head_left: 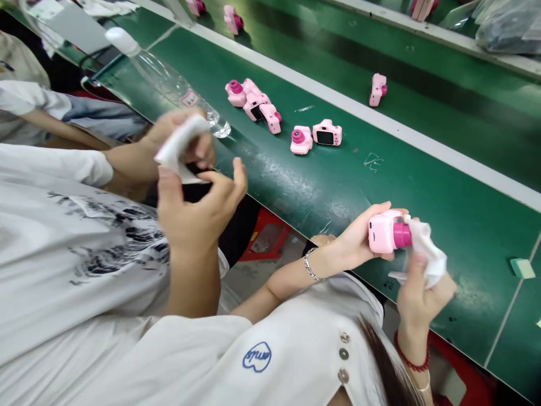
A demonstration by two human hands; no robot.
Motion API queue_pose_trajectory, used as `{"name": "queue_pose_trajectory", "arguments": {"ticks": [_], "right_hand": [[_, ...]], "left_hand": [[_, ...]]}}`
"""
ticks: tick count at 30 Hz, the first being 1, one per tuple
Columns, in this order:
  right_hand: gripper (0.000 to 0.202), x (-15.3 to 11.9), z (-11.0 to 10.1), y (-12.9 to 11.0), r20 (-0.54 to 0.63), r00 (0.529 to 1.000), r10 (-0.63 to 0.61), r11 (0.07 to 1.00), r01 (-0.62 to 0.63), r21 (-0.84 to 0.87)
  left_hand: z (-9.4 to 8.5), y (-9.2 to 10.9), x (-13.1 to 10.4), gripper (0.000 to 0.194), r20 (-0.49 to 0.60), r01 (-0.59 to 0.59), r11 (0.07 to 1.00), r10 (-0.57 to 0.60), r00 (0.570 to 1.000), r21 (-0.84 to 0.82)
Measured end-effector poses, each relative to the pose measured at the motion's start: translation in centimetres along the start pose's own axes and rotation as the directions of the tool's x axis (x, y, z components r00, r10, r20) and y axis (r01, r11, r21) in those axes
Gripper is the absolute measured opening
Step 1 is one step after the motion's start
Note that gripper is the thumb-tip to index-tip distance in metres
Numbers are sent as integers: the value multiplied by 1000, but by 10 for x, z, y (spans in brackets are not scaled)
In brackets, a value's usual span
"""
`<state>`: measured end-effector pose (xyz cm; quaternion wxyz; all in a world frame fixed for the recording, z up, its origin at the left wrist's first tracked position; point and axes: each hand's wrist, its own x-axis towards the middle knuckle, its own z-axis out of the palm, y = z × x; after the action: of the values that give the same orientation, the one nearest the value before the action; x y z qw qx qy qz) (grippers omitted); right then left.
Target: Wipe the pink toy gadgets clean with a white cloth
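Observation:
My left hand (359,239), with a silver bracelet at the wrist, grips a pink toy camera (381,232) above the green table (465,237). The magenta lens points right. My right hand (425,296), with a red bracelet, pinches a crumpled white cloth (429,254). This cloth touches or sits very near the lens front. Parts of the fingers of my left hand are hidden behind the toy.
At left, a co-worker's blurred hands (192,208) hold a white cloth (180,144). Beyond are a clear bottle (169,82), several pink toy cameras (327,133) and a white strip (372,118). A pale green block (523,269) lies at right.

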<state>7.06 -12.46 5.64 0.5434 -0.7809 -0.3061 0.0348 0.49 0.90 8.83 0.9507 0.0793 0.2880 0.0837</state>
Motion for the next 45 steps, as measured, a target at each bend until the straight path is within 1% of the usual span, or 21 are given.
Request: {"name": "queue_pose_trajectory", "arguments": {"ticks": [2,3,6,10,13,16,19,22,26,28,30,32,33,35,36,37,39,40,41,43,45], "right_hand": [[30,0,-1,2,65,983,-169,983,173,-62],[25,1,-2,3,38,984,-176,983,178,-37],[17,5,-4,5,-108,992,69,973,-43,228],[24,15,0,-1,-107,921,376,794,-260,550],[22,19,3,-8,-135,848,512,684,-307,662],[17,17,4,-14,-235,822,518,718,-269,642],[12,14,4,-19,-272,822,501,741,-245,626],[13,13,2,-21,-293,829,477,747,-206,632],[7,11,1,-20,-365,825,431,781,-139,608],[6,8,3,-16,-378,844,381,799,-94,594],[14,5,7,-12,-410,878,247,835,22,550],[28,1,11,-9,-450,891,-67,886,260,383],[31,-1,13,-8,-429,868,-251,879,390,274],[28,-3,15,-6,-226,789,-572,796,600,79],[24,-3,15,-6,-107,750,-652,753,657,17],[22,-2,15,-6,-34,747,-664,748,663,-28],[24,1,15,-6,-87,856,-510,860,505,-75],[27,3,14,-7,-188,918,-349,937,348,-40],[30,6,13,-7,-286,948,-139,985,161,55],[34,11,9,-8,-305,926,223,951,-138,278],[33,14,3,-8,-238,894,379,882,-271,386]], "left_hand": [[0,1,-1,40,6,-18,1000,18,1000,-13],[0,2,-2,40,8,-24,1000,24,1000,-17],[-3,3,-4,38,26,-2,1000,3,1000,-20],[-5,-1,-4,31,34,-16,1000,16,999,-13],[-5,-3,-4,25,-13,-79,997,79,997,-13],[0,-2,-7,32,-45,-48,993,43,998,-110],[9,3,-15,42,-24,87,960,-97,995,-265],[15,6,-23,48,-5,205,935,-216,976,-290],[16,5,-28,38,-51,142,940,-165,985,-310],[15,6,-27,32,-96,70,941,-107,990,-331],[14,5,-24,31,-104,50,940,-90,990,-337],[15,3,-21,33,-99,35,953,-67,993,-301],[15,-1,-19,32,-111,6,965,-37,993,-262],[14,-10,-16,27,-171,-141,983,120,978,-117],[12,-16,-15,25,-188,-240,971,235,954,-2],[9,-22,-15,25,-173,-334,933,354,919,134],[-1,-30,-14,42,-12,-470,769,526,850,433],[-6,-33,-14,56,106,-520,644,567,817,561],[-12,-33,-14,67,214,-556,514,578,787,654],[-20,-31,-14,72,355,-597,301,578,735,744],[-25,-26,-13,59,399,-598,221,565,722,771]]}}
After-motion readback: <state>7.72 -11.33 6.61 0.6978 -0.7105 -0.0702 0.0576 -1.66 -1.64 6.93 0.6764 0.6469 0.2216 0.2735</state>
